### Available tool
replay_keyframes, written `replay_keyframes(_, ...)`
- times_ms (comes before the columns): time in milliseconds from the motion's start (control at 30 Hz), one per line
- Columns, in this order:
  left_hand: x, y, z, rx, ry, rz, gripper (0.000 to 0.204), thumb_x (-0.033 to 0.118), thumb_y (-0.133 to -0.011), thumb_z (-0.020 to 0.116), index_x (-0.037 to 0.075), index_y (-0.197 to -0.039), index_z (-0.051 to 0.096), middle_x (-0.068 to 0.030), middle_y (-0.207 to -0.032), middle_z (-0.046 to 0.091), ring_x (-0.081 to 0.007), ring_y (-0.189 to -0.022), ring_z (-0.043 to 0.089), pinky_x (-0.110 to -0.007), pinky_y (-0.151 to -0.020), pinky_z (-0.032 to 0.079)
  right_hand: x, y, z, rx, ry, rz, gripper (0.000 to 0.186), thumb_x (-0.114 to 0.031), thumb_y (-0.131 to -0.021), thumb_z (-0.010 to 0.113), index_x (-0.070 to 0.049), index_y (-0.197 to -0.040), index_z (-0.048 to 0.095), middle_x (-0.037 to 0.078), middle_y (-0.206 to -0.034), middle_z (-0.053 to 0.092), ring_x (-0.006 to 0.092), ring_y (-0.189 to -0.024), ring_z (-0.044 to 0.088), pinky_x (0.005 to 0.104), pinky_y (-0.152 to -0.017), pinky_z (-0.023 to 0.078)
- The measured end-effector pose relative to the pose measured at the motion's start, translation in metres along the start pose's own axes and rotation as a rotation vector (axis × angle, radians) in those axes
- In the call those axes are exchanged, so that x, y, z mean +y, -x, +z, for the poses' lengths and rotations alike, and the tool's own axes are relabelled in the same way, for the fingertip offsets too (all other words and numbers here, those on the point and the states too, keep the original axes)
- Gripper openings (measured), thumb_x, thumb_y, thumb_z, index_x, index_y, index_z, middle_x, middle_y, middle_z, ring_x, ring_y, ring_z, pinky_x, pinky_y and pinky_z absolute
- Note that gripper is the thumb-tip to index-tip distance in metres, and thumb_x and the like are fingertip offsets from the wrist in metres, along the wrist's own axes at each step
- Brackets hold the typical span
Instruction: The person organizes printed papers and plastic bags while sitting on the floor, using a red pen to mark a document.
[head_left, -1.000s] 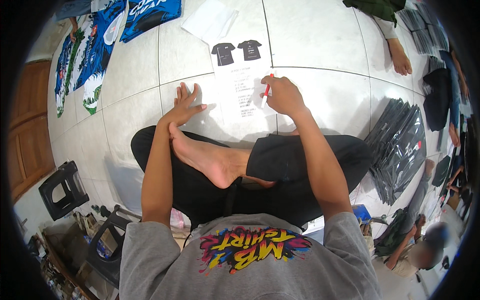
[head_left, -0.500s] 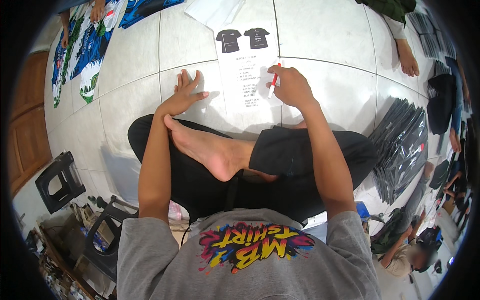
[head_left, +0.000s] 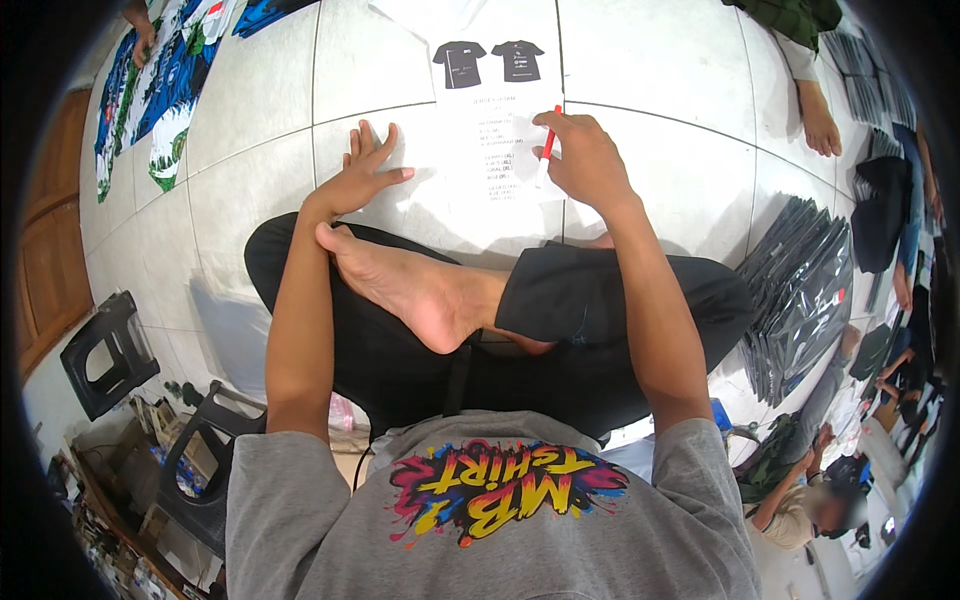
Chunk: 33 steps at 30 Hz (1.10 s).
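We clamp a red-and-white marker [head_left: 548, 148] in our right hand [head_left: 592, 162], our left hand [head_left: 357, 180] spread beside the printed sheet [head_left: 497, 132]. Unpinned there, it might skid if nudged.

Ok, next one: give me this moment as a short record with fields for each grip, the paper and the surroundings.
Left grip: fingers spread, empty, left of the paper; floor contact unclear
Right grip: holding a red-and-white pen over the paper's right edge
Pen contact: cannot tell
Paper: white sheet on the tiled floor, two dark shirt pictures above lines of text
Right side: stack of dark packages beside the person's knee
Upper left: blue, white and green garments, another person's hand there
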<state>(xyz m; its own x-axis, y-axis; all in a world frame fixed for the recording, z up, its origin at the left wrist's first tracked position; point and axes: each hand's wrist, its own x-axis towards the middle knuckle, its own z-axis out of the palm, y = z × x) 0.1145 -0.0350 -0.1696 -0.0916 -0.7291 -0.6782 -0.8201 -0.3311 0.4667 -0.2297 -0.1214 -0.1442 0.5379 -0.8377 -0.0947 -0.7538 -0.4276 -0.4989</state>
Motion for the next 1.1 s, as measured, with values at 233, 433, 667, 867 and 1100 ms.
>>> replay_keyframes(233, 0.001, 0.001, 0.000, 0.013, -0.004, -0.004, 0.102, 0.072, -0.092, 0.053, 0.019, -0.166, 0.007, -0.0293, -0.166, -0.019, -0.0404, -0.153, -0.025, -0.054, -0.125, -0.004, -0.012, -0.005, 0.007, -0.008, -0.306, 0.026, 0.027, -0.021, -0.097, 0.062, -0.009, -0.121, 0.067, 0.018, -0.094, 0.073, 0.0361, -0.091, 0.069, 0.0443, -0.081, 0.055)
replay_keyframes(433, -0.003, -0.001, 0.002, 0.025, 0.009, -0.004, 0.106, 0.076, -0.089, 0.054, 0.018, -0.166, 0.009, -0.0281, -0.166, -0.018, -0.0379, -0.153, -0.026, -0.053, -0.125, -0.004, -0.006, -0.013, 0.017, 0.016, -0.676, 0.325, 0.035, -0.036, -0.100, 0.063, -0.004, -0.105, 0.075, 0.016, -0.077, 0.073, 0.0229, -0.073, 0.071, 0.0379, -0.071, 0.053)
replay_keyframes(667, -0.004, 0.000, 0.002, 0.039, 0.006, 0.002, 0.107, 0.079, -0.087, 0.052, 0.019, -0.166, 0.011, -0.0278, -0.166, -0.018, -0.0355, -0.153, -0.027, -0.052, -0.125, -0.005, 0.014, -0.016, 0.025, -0.096, -0.694, 0.349, 0.036, -0.032, -0.096, 0.069, 0.003, -0.096, 0.077, 0.011, -0.075, 0.073, 0.0164, -0.070, 0.070, 0.0298, -0.069, 0.054)
replay_keyframes(867, 0.003, 0.004, -0.001, 0.018, 0.009, -0.028, 0.101, 0.072, -0.089, 0.055, 0.025, -0.166, 0.008, -0.0214, -0.168, -0.020, -0.0334, -0.155, -0.024, -0.054, -0.125, -0.004, 0.012, -0.013, 0.023, -0.047, -0.880, 0.418, 0.034, -0.026, -0.097, 0.069, 0.007, -0.102, 0.075, 0.014, -0.086, 0.075, 0.0180, -0.080, 0.072, 0.0304, -0.075, 0.057)
replay_keyframes(1100, 0.003, 0.005, 0.000, 0.026, 0.032, -0.026, 0.102, 0.072, -0.088, 0.055, 0.025, -0.166, 0.009, -0.0202, -0.168, -0.020, -0.0326, -0.155, -0.024, -0.053, -0.125, -0.005, 0.016, -0.014, 0.025, -0.045, -0.852, 0.389, 0.035, -0.025, -0.096, 0.069, 0.009, -0.100, 0.075, 0.016, -0.088, 0.076, 0.0189, -0.081, 0.074, 0.0306, -0.074, 0.058)
